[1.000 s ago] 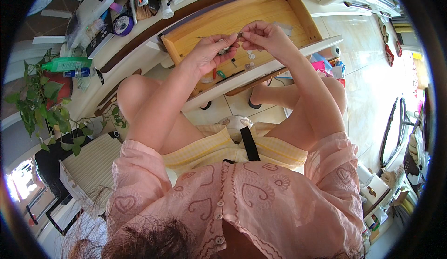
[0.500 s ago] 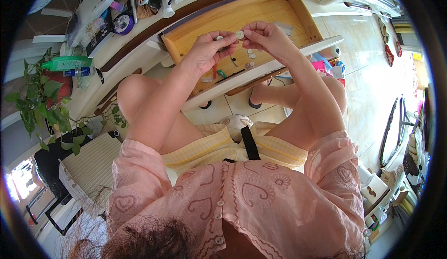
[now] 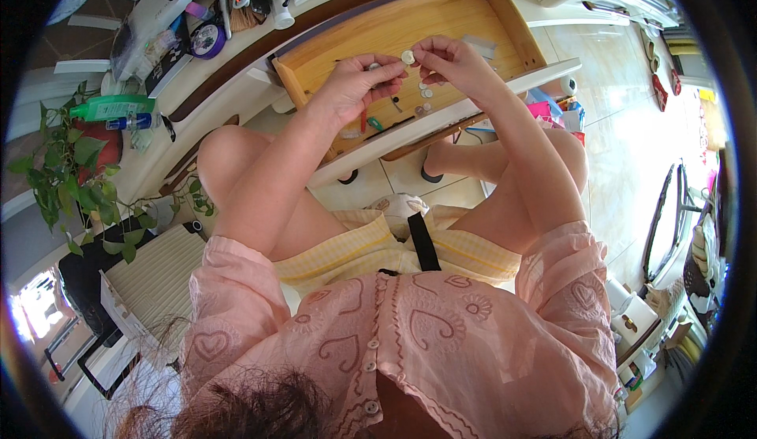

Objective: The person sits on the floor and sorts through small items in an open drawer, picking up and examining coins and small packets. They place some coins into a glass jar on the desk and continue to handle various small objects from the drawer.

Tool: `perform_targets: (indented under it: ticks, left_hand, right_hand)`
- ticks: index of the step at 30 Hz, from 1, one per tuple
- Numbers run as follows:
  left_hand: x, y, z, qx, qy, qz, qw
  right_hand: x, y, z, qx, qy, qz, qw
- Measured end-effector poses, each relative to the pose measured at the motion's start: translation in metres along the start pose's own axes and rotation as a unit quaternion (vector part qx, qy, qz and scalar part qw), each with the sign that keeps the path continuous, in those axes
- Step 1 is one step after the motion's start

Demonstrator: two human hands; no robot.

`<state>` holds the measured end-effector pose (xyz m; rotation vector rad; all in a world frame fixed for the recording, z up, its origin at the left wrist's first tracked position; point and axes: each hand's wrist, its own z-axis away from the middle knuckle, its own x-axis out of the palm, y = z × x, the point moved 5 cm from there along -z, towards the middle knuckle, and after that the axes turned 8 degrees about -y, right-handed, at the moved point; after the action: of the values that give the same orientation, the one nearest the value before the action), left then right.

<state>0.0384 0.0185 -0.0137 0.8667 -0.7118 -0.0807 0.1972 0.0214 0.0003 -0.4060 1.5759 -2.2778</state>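
Disc [image 3: 408,57], pale and coin-like, sits between the two hands above the open wooden drawer [image 3: 441,21]; its broad face is turned up toward the viewer, and its near-round outline makes neither direction longer. The right hand [image 3: 446,59] pinches its edge with thumb and forefinger. The left hand [image 3: 361,84] curls nearly closed around a silvery piece [image 3: 374,66], its thumb tip just beside the disc; whether they touch is unclear. Small discs [image 3: 426,90] lie in the drawer below.
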Motion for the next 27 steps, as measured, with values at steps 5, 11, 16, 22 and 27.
perform_targets:
  ticks: [5,11,16,22,27]
  left_hand:
    - [0.000,-0.009,-0.003,-0.030,-0.015,-0.017,0.999]
    - [0.001,-0.011,-0.005,-0.026,-0.028,0.028,0.999]
    - [-0.001,-0.011,-0.003,-0.035,-0.024,0.006,0.999]
    - [0.000,-0.005,-0.002,-0.002,-0.003,0.003,1.000]
    - [-0.002,-0.002,-0.002,0.021,-0.001,0.002,1.000]
  right_hand:
    - [0.005,-0.009,-0.001,-0.042,0.011,0.077,0.996]
    - [0.002,-0.016,0.000,-0.078,0.062,0.215,0.971]
    - [0.007,-0.019,0.001,-0.127,0.036,0.246,0.960]
    - [0.001,-0.013,0.001,-0.049,0.061,0.144,0.987]
    - [-0.003,-0.005,0.001,0.005,0.030,0.102,0.994]
